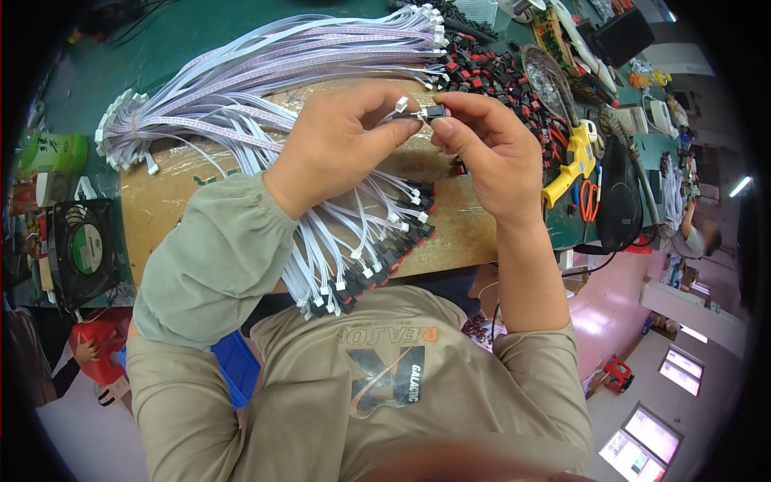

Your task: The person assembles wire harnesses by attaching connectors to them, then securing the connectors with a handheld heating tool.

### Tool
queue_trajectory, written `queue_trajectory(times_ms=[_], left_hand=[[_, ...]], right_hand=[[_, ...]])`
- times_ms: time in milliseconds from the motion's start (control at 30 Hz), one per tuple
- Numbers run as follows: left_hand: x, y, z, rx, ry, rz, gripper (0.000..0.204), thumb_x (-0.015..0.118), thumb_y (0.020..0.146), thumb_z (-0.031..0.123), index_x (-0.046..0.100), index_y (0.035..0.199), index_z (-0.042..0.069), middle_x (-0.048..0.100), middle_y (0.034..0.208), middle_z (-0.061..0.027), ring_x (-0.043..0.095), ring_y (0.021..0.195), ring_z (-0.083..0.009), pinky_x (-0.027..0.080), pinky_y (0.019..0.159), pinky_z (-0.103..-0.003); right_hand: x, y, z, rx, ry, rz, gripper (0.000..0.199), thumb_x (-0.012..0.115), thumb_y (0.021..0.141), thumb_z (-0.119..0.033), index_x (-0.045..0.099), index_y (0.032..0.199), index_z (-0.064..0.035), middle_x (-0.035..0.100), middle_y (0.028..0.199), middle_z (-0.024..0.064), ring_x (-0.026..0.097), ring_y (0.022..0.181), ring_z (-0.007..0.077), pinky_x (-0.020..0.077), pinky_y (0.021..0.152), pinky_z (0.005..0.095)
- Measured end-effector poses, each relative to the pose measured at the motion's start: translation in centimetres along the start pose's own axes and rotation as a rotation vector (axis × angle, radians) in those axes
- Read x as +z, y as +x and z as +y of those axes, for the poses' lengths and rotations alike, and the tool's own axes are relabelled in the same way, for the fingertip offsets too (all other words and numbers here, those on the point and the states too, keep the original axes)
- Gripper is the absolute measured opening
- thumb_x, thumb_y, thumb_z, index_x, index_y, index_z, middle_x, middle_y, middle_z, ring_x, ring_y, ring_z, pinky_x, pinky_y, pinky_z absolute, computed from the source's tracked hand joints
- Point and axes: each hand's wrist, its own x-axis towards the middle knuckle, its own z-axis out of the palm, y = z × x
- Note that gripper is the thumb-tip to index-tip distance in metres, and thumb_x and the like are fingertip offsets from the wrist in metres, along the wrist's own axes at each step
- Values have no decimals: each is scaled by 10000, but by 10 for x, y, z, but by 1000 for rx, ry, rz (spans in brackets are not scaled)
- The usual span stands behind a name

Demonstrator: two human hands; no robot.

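In front of my chest, above a brown work board (458,233), my two hands meet fingertip to fingertip. My left hand (329,149) pinches the end of a white ribbon cable, whose small white plug (401,104) sticks up beside the thumb. Between thumb and forefinger of my right hand (494,153) is a small black rocker switch (434,112), touching the cable's wire ends. Below my hands fans out a bunch of white cables with black and red switches (385,261) at their ends. A thick bundle of white ribbon cables (241,68) lies beyond my left hand.
A heap of loose black and red switches (486,76) lies at the far right. Near it are a yellow glue gun (572,165), orange-handled scissors (589,201) and a black pouch (618,193). At left stand a black fan (84,245) and a green container (60,153).
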Motion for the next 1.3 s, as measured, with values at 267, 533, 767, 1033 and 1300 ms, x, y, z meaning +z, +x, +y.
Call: queue_trajectory(times_ms=[267, 533, 767, 1033, 1300], left_hand=[[0, 1, -2, -71, -163, 1, 141, 693, 835, 66, 633, 953, 18, 640, 800, -3, 568, 717, -56, 441, 630, -201], [-1, 0, 1, -116, -203, 3, 147, 689, 836, 48, 624, 964, 11, 649, 848, -21, 593, 762, -73, 472, 679, -210], [-3, 0, -1, -150, -149, -28, 174, 687, 838, 49, 632, 993, -7, 660, 874, -43, 623, 776, -93, 495, 674, -214], [-1, 1, 2, -188, -235, -36, 212, 682, 843, 53, 636, 1038, -15, 667, 891, -47, 627, 797, -90, 508, 710, -223], [-2, 1, 6, -75, 2, -25, 237, 687, 841, 131, 639, 1029, -6, 665, 873, -29, 588, 768, -76, 464, 676, -220]], right_hand=[[0, 3, -4, -44, -29, 7, 224, 665, 853, -28, 634, 1070, 22, 659, 912, 45, 607, 841, 86, 482, 742, 213], [1, 1, -4, -25, 0, 6, 234, 668, 851, -27, 634, 1078, 19, 659, 936, 39, 607, 873, 90, 479, 767, 215], [2, 3, -2, -24, -15, -17, 239, 674, 852, -31, 634, 1081, 22, 662, 962, 43, 612, 892, 98, 490, 789, 223], [5, 2, 4, -4, 12, 3, 232, 670, 848, -20, 640, 1074, 26, 665, 953, 40, 612, 865, 89, 487, 764, 220], [1, 1, 6, -3, 12, 67, 234, 676, 847, -36, 650, 1075, 9, 667, 869, 22, 597, 791, 66, 473, 707, 204]])
